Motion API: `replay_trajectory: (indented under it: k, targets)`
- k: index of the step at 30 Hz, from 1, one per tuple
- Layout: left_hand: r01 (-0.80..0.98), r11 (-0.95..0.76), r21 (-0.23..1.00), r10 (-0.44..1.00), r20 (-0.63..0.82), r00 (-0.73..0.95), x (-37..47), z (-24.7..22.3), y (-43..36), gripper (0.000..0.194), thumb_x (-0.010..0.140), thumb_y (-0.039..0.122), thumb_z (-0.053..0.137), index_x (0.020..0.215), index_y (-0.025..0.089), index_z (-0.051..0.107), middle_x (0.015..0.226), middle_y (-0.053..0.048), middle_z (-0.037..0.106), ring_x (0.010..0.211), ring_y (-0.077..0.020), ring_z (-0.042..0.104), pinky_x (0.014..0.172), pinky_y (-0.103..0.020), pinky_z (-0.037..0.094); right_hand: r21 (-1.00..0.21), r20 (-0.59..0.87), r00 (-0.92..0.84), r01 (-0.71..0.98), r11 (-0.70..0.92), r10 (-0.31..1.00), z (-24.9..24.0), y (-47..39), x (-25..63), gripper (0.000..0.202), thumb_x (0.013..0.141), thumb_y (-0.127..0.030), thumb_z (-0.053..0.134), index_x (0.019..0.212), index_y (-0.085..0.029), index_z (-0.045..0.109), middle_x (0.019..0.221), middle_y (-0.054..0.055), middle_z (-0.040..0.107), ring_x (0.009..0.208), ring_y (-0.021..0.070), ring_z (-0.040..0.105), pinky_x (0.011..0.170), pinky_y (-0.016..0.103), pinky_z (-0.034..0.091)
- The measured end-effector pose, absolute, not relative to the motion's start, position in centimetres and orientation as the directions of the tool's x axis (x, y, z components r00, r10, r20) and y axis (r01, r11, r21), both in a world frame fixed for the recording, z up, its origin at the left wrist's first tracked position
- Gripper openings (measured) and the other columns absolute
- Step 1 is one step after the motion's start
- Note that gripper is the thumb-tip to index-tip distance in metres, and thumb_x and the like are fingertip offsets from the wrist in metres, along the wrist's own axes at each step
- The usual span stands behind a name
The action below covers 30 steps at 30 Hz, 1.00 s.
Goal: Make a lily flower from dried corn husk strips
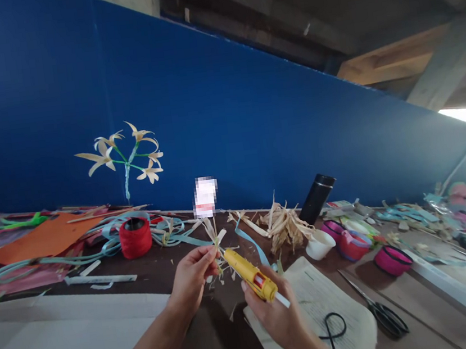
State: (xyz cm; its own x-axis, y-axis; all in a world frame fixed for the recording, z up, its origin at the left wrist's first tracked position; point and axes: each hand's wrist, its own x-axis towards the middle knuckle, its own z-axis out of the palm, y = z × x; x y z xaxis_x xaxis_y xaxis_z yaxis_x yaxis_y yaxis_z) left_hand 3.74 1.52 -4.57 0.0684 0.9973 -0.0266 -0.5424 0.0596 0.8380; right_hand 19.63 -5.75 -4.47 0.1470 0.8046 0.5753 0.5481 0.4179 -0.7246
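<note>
My left hand [196, 275] pinches a small pale flower [215, 234] made of dry husk-like petals, holding it upright above the dark table. In my right hand [277, 308] is a yellow hot glue gun [249, 274], with a white glue stick [282, 300] poking out of its back end. The gun's nozzle points at the base of the flower, close to my left fingertips; whether it touches cannot be made out. Under both hands lie scattered husk scraps. Farther back, a finished-looking stem with several cream flowers [147, 171] stands against the blue wall.
Left are a red ribbon roll [135, 238], orange sheet [45, 238] and white box [66, 336]. A dry husk bunch [287, 225], black bottle [317, 198] and white cup [320, 244] stand behind. Black-handled scissors [387, 317] and printed paper [315, 289] lie right.
</note>
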Motion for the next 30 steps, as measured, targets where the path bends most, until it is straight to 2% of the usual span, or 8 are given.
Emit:
replay_trajectory:
  k: [4,13,20,23,30]
  targets:
    - [-0.546,0.065,0.835,0.997,-0.036,0.063,3.8,-4.4,1.4,0.025,0.059,0.031,0.075,0.073,0.012,0.067,0.065,-0.002,0.064,0.049,-0.0049,0.048,0.049,-0.017,0.04,-0.732,0.553,0.127,0.545,0.408,0.823,-4.5,-5.7,19.6,0.015,0.074,-0.032,0.062,0.075,-0.018,0.057,0.062,0.001,0.059,0.056,0.0139,0.057,0.052,0.022,0.049]
    - [-0.505,0.037,0.862,0.997,0.002,0.076,3.8,-4.8,1.6,0.025,0.062,0.034,0.073,0.073,0.012,0.066,0.063,-0.001,0.063,0.045,-0.0044,0.046,0.047,-0.018,0.038,-0.724,0.592,0.189,0.552,0.414,0.784,-5.6,-5.4,19.8,0.024,0.073,-0.034,0.062,0.091,-0.018,0.057,0.072,0.004,0.063,0.066,0.0175,0.061,0.056,0.025,0.051]
    - [-0.493,0.027,0.87,0.996,0.019,0.088,3.8,-4.5,1.4,0.025,0.061,0.033,0.073,0.071,0.012,0.066,0.06,0.0,0.061,0.044,-0.0046,0.046,0.047,-0.019,0.038,-0.748,0.56,0.176,0.527,0.403,0.81,-5.1,-5.4,19.6,0.018,0.074,-0.033,0.062,0.081,-0.017,0.057,0.065,0.002,0.061,0.058,0.0143,0.058,0.052,0.023,0.049]
    - [-0.488,0.022,0.873,0.996,0.023,0.087,3.8,-4.5,1.4,0.024,0.061,0.034,0.073,0.071,0.012,0.066,0.06,0.0,0.062,0.044,-0.0047,0.046,0.047,-0.019,0.038,-0.761,0.562,0.214,0.513,0.397,0.799,-5.2,-5.4,19.4,0.021,0.074,-0.035,0.062,0.083,-0.017,0.057,0.065,0.003,0.062,0.059,0.0157,0.06,0.052,0.023,0.05]
    - [-0.467,0.01,0.884,0.996,0.032,0.082,3.8,-4.4,1.4,0.025,0.063,0.036,0.071,0.071,0.012,0.065,0.06,0.0,0.061,0.043,-0.0052,0.045,0.045,-0.019,0.036,-0.768,0.561,0.187,0.481,0.423,0.806,-5.8,-5.1,19.6,0.026,0.073,-0.038,0.065,0.088,-0.019,0.056,0.07,0.004,0.065,0.06,0.0175,0.063,0.053,0.025,0.053]
